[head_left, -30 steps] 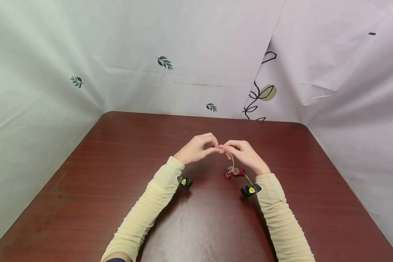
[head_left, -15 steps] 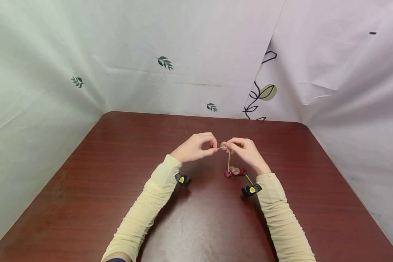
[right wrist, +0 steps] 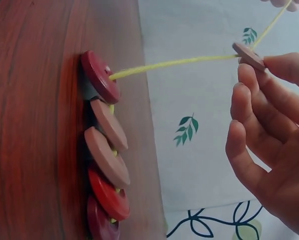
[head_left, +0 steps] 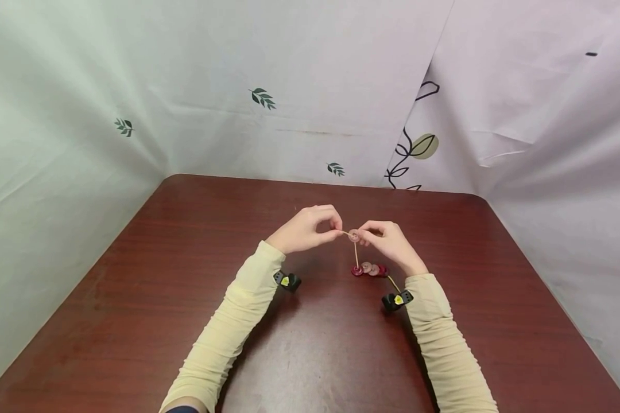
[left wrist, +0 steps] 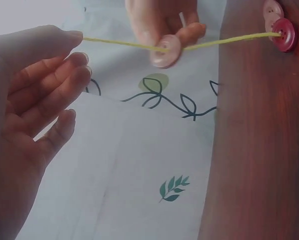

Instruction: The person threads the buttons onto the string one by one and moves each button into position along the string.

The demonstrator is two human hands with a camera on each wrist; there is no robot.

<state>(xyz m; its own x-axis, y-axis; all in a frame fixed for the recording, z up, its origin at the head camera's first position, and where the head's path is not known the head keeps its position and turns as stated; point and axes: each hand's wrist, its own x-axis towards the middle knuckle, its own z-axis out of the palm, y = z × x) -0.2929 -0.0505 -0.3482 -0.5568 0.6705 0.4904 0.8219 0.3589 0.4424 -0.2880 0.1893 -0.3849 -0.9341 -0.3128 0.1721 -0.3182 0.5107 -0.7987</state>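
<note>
My left hand (head_left: 309,229) pinches the end of a yellow string (left wrist: 229,41) between thumb and fingertips, to the left of my right hand (head_left: 390,244). A pale pink button (left wrist: 165,51) hangs on that string, its edge held between the right thumb and fingers. From this button the string drops to a dark red button (right wrist: 100,76) at the head of a row on the table. Behind it, several threaded buttons lie leaning on each other: pale pink ones (right wrist: 107,156), a bright red one (right wrist: 108,192) and another dark red one (right wrist: 102,220).
The brown wooden table (head_left: 227,218) has a white patterned cloth (head_left: 310,115) hanging behind it and at both sides. A black wrist camera (head_left: 289,281) sits on the left wrist, another camera (head_left: 395,300) on the right. More string (head_left: 393,283) runs from the row toward the right wrist.
The left hand has drawn slightly left, away from the right hand, pulling string through the pink button. A stretch of string now shows between them, and the string down to the row has straightened.
</note>
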